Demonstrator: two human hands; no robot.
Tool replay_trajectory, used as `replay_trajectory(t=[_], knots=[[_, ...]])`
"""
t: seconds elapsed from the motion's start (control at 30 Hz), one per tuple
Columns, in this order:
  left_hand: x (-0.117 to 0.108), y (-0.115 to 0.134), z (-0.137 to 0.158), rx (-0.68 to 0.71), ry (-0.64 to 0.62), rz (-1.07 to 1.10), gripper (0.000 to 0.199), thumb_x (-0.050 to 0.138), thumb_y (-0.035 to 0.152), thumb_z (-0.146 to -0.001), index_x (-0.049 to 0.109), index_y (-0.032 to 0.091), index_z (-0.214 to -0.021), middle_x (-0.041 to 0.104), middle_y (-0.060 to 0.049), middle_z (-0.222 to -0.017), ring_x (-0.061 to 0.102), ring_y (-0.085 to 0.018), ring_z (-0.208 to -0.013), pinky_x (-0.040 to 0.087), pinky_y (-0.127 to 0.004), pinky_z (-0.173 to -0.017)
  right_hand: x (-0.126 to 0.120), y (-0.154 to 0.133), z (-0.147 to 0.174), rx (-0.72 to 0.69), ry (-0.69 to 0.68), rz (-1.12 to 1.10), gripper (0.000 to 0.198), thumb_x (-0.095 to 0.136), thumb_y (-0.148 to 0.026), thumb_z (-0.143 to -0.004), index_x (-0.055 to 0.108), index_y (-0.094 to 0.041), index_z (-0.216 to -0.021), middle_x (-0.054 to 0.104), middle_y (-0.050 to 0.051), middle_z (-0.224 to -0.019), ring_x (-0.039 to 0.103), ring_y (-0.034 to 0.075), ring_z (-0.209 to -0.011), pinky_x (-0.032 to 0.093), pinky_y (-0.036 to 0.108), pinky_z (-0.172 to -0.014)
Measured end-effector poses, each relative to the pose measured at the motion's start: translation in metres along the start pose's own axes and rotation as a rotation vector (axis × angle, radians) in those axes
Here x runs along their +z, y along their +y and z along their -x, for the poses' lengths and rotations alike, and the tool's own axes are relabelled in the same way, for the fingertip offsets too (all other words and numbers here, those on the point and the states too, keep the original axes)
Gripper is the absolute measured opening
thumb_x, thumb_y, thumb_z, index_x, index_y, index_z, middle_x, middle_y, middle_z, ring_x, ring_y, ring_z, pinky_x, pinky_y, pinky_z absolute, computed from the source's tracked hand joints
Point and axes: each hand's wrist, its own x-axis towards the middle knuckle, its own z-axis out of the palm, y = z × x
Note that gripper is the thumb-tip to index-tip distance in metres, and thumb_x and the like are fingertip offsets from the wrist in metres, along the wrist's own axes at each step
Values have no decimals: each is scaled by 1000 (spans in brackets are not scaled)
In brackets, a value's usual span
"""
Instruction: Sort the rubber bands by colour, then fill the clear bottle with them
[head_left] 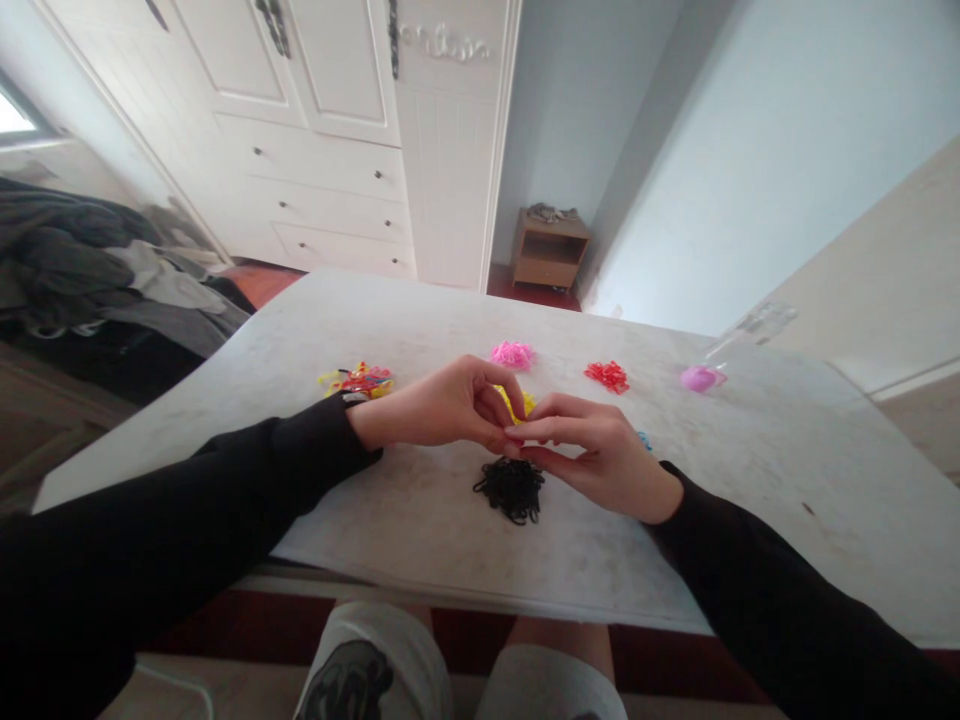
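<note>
My left hand (450, 405) and my right hand (592, 455) meet at the fingertips over the middle of the table. Both are closed in a pinch, and whatever lies between the fingers is too small or hidden to make out. Just below them is a pile of small black rubber bands (512, 492). Behind the fingers, a yellow pile (517, 402) is partly covered. A bit of blue (645, 440) shows past my right hand. Beside my left wrist lies a mixed pile of red, yellow and dark bands (361, 379).
Farther back on the white table (405, 530) lie a pink pile (512, 355) and a red pile (607, 376). At the right are a pinkish-purple bundle (700, 378) and a clear plastic object (757, 325). Clothes (67, 250) are heaped beyond the left edge.
</note>
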Motion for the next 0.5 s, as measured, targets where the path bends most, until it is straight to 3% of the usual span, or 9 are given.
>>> replay_trajectory(t=[0.3, 0.5], knots=[[2, 1, 1, 4, -9, -10, 20, 84, 11, -78, 72, 13, -93, 83, -9, -94, 81, -17, -88, 64, -22, -78, -1, -3, -1, 68, 94, 42, 11, 73, -8, -87, 78, -17, -90, 74, 3, -87, 67, 10, -69, 54, 21, -62], [1, 4, 0, 50, 98, -49, 14, 83, 15, -79, 78, 13, -92, 83, -8, -93, 80, -17, -89, 64, -23, -83, 0, 1, 1, 192, 197, 47, 7, 75, -13, -87, 78, -19, -89, 71, 0, -78, 64, 10, -65, 51, 23, -60]])
